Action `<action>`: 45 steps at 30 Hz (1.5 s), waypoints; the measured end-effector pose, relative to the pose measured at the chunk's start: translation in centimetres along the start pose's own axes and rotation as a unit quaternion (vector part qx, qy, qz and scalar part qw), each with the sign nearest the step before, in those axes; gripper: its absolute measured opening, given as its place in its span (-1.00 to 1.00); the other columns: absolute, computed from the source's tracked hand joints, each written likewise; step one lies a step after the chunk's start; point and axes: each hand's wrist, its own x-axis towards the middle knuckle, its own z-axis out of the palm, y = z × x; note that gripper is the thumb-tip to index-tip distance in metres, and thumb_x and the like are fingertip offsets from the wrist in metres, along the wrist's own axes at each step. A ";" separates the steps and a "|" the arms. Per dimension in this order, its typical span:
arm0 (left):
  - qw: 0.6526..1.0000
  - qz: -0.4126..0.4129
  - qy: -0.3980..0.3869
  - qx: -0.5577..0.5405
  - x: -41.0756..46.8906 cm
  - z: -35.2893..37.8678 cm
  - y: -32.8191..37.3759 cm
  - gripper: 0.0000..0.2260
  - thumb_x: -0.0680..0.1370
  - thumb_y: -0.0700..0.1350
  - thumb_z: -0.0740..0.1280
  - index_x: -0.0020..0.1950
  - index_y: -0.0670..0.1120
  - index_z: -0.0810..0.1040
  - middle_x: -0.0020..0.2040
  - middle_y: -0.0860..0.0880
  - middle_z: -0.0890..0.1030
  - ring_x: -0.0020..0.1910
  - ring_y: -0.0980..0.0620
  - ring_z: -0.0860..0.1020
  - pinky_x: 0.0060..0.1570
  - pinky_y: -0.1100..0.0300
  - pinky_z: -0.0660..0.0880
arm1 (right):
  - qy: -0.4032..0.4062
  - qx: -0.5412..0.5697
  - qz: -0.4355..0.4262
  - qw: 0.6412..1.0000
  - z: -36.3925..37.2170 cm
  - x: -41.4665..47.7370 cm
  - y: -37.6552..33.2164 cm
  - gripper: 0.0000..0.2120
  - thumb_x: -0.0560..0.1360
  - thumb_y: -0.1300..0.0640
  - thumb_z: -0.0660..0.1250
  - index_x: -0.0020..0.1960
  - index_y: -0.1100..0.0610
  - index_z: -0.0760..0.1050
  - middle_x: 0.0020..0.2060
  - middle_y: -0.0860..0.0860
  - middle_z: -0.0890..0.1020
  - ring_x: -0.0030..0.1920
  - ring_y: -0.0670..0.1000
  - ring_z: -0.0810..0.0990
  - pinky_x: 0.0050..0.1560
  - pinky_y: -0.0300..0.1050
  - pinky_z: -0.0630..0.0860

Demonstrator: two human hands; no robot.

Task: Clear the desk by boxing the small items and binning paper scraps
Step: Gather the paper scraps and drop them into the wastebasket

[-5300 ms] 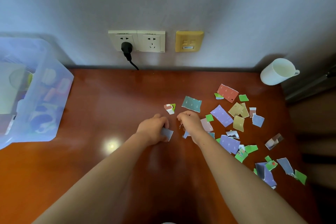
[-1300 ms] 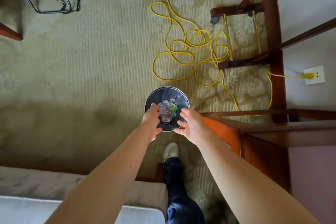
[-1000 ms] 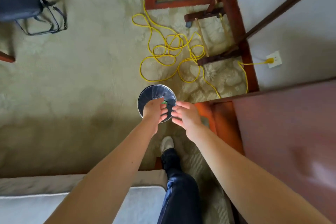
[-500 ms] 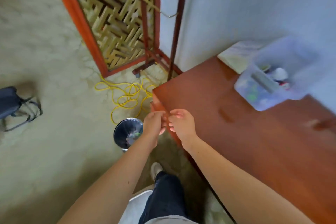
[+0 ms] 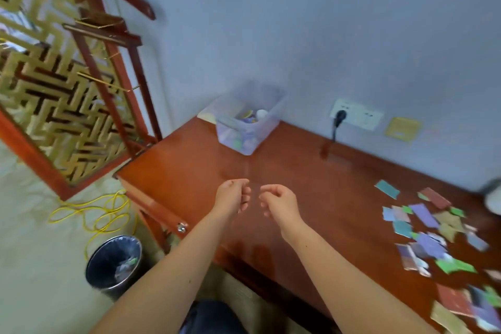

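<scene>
Facing a red-brown wooden desk (image 5: 311, 176) mid-clearance, a person holds both bare forearms out over its near edge. Nearest of all, down on the carpet below and to the left of the left hand (image 5: 231, 195), stands a round bin (image 5: 105, 257) with a dark liner; a small heap of coloured scraps (image 5: 126, 266) already lies in its bottom. Above the desktop the left hand and the right hand (image 5: 279, 202) hang side by side, just apart, fingers loosely curled inward, and nothing can be seen in either, though the frame is slightly blurred. Well off to the right of the right hand, a wide scatter of paper scraps (image 5: 428, 228) in purple, green, teal, tan and red covers that end of the desk, running from the back edge to the front corner. Beyond both hands, against the wall, sits a clear plastic box (image 5: 235, 135) with small items (image 5: 250, 116) inside it. Farther still, past the right hand, a black plug (image 5: 340, 116) sits in a white wall socket (image 5: 363, 118). Judging by the layout, the boxing looks done or nearly so, since no loose small items show on the desk, while the binning is only partly through: most of the paper is yet to be gathered, probably over several more handfuls.
</scene>
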 end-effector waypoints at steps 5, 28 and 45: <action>0.997 -0.019 -0.057 0.041 -4.7 7.2 -2.3 -0.85 0.60 -0.22 0.16 -0.04 -0.09 0.52 -0.29 -0.03 0.53 -0.43 0.09 0.43 -0.47 0.30 0.35 | 0.062 0.016 0.016 0.998 -8.7 -3.1 1.4 -0.81 0.49 0.29 0.26 0.05 0.15 0.56 -0.23 0.05 0.59 -0.30 -0.06 0.50 -0.32 -0.21 0.44; 0.877 -0.129 -0.323 0.330 -11.5 29.4 -12.2 -0.89 0.61 -0.14 0.25 -0.08 -0.09 0.53 -0.28 -0.04 0.52 -0.39 0.08 0.43 -0.35 0.28 0.36 | 0.421 0.151 0.140 0.884 -29.4 -10.0 10.4 -0.89 0.52 0.18 0.33 0.02 0.03 0.53 -0.11 -0.06 0.58 -0.07 -0.06 0.57 -0.16 -0.22 0.52; 0.678 0.022 -0.559 0.477 -11.2 32.0 -19.9 -0.82 0.55 -0.15 0.35 0.11 -0.10 0.45 0.05 -0.04 0.53 0.20 -0.08 0.53 0.19 0.08 0.49 | 0.544 0.097 0.249 0.795 -32.5 -14.0 16.9 -0.77 0.48 0.20 0.36 0.11 0.00 0.52 0.01 -0.08 0.57 -0.05 -0.09 0.53 -0.03 -0.11 0.56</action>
